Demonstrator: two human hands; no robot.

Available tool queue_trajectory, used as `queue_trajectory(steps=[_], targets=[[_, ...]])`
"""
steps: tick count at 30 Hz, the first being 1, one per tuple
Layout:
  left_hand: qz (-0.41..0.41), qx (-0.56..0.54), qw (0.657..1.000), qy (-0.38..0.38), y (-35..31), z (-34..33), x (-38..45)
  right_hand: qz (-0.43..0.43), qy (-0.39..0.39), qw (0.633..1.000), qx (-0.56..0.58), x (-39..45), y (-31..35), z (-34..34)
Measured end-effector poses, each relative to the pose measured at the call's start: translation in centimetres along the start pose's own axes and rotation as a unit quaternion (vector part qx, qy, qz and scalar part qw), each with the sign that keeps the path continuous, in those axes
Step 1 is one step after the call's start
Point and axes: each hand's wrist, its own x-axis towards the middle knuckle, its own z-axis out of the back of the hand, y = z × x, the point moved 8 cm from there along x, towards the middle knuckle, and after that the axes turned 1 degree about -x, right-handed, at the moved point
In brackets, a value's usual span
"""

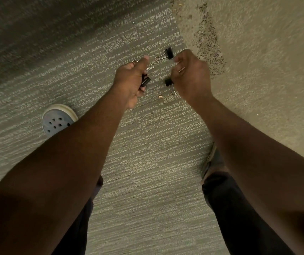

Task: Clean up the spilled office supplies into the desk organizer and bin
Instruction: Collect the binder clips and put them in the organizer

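Black binder clips lie scattered on a grey carpet. My left hand is shut on binder clips: one black clip pokes out under the fingers, with wire handles showing above the thumb. My right hand hovers with its fingers curled right beside a binder clip on the carpet; whether the fingertips touch it is blurred. Another binder clip lies just below that hand's palm. Neither the desk organizer nor the bin is in view.
The striped grey carpet meets a beige speckled floor on the right. My left shoe, grey with holes, stands at the left. My right foot and dark trouser legs are below. A tiny scrap lies between the hands.
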Motion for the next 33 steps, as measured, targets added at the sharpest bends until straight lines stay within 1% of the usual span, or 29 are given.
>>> queue_trajectory(steps=[2, 4, 7, 10, 12, 15, 17, 18, 22, 25, 29, 31, 33], targets=[[0.008, -0.010, 1.000, 0.018, 0.2, 0.3, 0.2, 0.049, 0.007, 0.997, -0.058, 1.3, 0.1, 0.0], [0.014, -0.022, 0.999, 0.040, 0.4, 0.3, 0.2, 0.110, 0.033, 0.986, -0.123, 2.2, 0.8, -0.6], [0.020, -0.040, 0.997, 0.067, 0.6, 0.2, 0.2, 0.152, 0.060, 0.970, -0.182, 3.2, 1.6, -1.6], [0.022, -0.040, 0.996, 0.078, 0.9, 0.2, 0.0, 0.153, 0.066, 0.968, -0.190, 3.7, 1.5, -2.0], [0.025, -0.042, 0.996, 0.076, 1.0, 0.3, -0.4, 0.142, 0.053, 0.975, -0.161, 3.6, 1.1, -1.7], [0.031, -0.053, 0.995, 0.075, 1.0, 0.9, -1.2, 0.083, 0.032, 0.992, -0.094, 2.6, -0.4, -1.0], [0.032, -0.060, 0.995, 0.075, 0.9, 1.4, -1.7, 0.031, 0.033, 0.998, -0.044, 1.3, -1.6, -0.8], [0.031, -0.062, 0.995, 0.074, 0.9, 1.6, -1.9, 0.020, 0.036, 0.998, -0.040, 0.6, -1.9, -1.0], [0.027, -0.068, 0.995, 0.070, 0.6, 2.3, -2.4, 0.014, 0.060, 0.993, -0.100, -1.5, -2.2, -2.8], [0.019, -0.069, 0.995, 0.064, 0.4, 2.6, -2.4, 0.043, 0.067, 0.986, -0.149, -2.1, -1.4, -4.3], [0.009, -0.072, 0.995, 0.074, 0.5, 2.8, -2.5, 0.066, 0.045, 0.980, -0.184, -1.8, -0.5, -5.1], [0.005, -0.085, 0.993, 0.084, 0.6, 3.0, -2.8, 0.072, 0.053, 0.975, -0.202, -1.6, -0.3, -5.4], [0.004, -0.107, 0.989, 0.098, 0.6, 3.3, -3.5, 0.072, 0.059, 0.978, -0.188, -1.7, -0.1, -5.1]])
